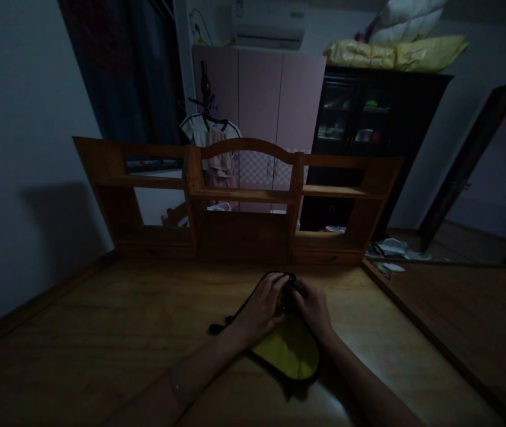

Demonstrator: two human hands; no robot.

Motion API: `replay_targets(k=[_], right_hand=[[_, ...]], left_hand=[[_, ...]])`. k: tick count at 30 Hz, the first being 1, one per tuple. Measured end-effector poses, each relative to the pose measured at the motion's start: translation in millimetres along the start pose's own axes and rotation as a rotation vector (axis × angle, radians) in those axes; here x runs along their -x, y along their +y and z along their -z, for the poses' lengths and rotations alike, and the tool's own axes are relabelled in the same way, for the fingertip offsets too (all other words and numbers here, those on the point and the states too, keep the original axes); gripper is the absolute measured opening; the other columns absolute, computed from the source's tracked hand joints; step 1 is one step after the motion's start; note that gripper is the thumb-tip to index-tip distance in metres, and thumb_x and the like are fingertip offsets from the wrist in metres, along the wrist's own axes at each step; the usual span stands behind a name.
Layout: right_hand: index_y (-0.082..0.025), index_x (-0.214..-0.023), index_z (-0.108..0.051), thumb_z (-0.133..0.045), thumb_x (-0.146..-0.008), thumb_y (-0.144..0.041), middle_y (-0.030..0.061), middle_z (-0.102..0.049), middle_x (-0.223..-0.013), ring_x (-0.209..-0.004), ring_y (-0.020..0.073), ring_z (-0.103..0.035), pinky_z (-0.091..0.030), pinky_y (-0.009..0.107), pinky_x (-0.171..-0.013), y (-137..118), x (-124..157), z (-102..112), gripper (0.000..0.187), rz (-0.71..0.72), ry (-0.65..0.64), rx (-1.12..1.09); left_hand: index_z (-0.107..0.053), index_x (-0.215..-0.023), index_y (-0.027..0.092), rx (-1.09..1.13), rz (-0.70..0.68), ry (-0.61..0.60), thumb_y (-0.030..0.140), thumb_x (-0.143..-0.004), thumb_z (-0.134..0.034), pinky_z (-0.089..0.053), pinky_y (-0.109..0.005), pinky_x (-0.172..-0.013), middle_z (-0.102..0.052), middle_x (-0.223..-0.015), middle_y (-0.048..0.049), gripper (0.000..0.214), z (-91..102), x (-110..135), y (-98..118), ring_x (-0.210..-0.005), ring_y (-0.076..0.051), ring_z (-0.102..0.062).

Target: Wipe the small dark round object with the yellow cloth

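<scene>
The yellow-green pouch (291, 350) lay on the tabletop directly beneath and between the two hands, its dark-edged panel widest and plainest toward the wearer. Its long axis seemed to run away from the wearer, the rounded near end swinging a little to the right and the far end lying under the fingers; the dim light made the exact outline past the hands hard to follow. A dark strap (217, 328) stuck out from the pouch's left side, resting on the wood. At the far end, a small dark part (285, 299) sat in the narrow gap between the hands, too shadowed to identify. The left hand (264, 301) reached in from the left, its back upward and its fingers bent over toward that dark part; the right hand (315, 308) came in from the other side, its thumb and fingers gathered at the pouch's dark far edge. The hands were close together, about equally near the dark part, and both appeared to touch the pouch, though how firmly either was clamped could not be told. Most of the yellow-green panel lay on the wearer's side of the fingers. Around all this the tabletop (159, 332) spread pale and bare-wooded, with a wooden shelf unit (244, 194) standing along its far edge, beyond the hands, and a pink wardrobe (259, 95) behind that.
</scene>
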State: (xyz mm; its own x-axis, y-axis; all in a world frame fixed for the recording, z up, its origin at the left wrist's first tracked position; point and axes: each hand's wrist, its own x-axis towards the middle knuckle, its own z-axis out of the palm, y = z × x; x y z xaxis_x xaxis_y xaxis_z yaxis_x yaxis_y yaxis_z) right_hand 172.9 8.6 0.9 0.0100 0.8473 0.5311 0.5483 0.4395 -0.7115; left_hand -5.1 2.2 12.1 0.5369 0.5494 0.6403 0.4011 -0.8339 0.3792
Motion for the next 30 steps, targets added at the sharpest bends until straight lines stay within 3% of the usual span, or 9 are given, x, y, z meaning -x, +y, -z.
replay_targets(k=[9,17,23,30], right_hand=[[-0.018,-0.097,-0.066,-0.052,-0.081,-0.027,0.0041,-0.070,-0.084,-0.074,0.0216,-0.063,-0.045,0.026,-0.063,-8,1,-1,0.022,-0.025,-0.032,-0.108],[-0.017,-0.099,-0.064,-0.052,-0.079,-0.025,0.0042,-0.069,-0.084,-0.074,0.0211,-0.062,-0.045,0.027,-0.066,-4,-1,-4,0.025,0.011,-0.044,-0.078],[-0.015,-0.093,-0.066,-0.054,-0.078,-0.027,0.0033,-0.068,-0.076,-0.066,0.0199,-0.060,-0.043,0.026,-0.060,0,0,-6,0.023,-0.031,-0.057,-0.054],[-0.015,-0.098,-0.067,-0.055,-0.079,-0.033,0.0039,-0.069,-0.087,-0.080,0.0222,-0.062,-0.047,0.028,-0.069,-2,-4,-10,0.029,-0.130,-0.066,-0.314]], left_hand=[[-0.030,-0.134,0.025,-0.034,0.147,0.106,0.015,-0.064,-0.070,-0.039,-0.043,-0.103,-0.033,-0.133,-0.0081,0.081,-6.2,0,-3,-0.123,-0.025,-0.039],[-0.022,-0.138,0.021,-0.018,0.016,0.080,0.011,-0.070,-0.059,-0.029,-0.053,-0.108,-0.031,-0.139,-0.0128,0.078,-10.0,1,-9,-0.132,-0.029,-0.029],[-0.019,-0.141,0.019,-0.020,0.035,0.041,0.005,-0.067,-0.055,-0.026,-0.050,-0.111,-0.031,-0.139,-0.0128,0.083,-7.3,1,-6,-0.133,-0.027,-0.027],[-0.023,-0.139,0.019,0.009,0.096,0.112,0.000,-0.063,-0.053,-0.026,-0.048,-0.112,-0.028,-0.139,-0.0122,0.084,-3.7,3,5,-0.133,-0.026,-0.025]])
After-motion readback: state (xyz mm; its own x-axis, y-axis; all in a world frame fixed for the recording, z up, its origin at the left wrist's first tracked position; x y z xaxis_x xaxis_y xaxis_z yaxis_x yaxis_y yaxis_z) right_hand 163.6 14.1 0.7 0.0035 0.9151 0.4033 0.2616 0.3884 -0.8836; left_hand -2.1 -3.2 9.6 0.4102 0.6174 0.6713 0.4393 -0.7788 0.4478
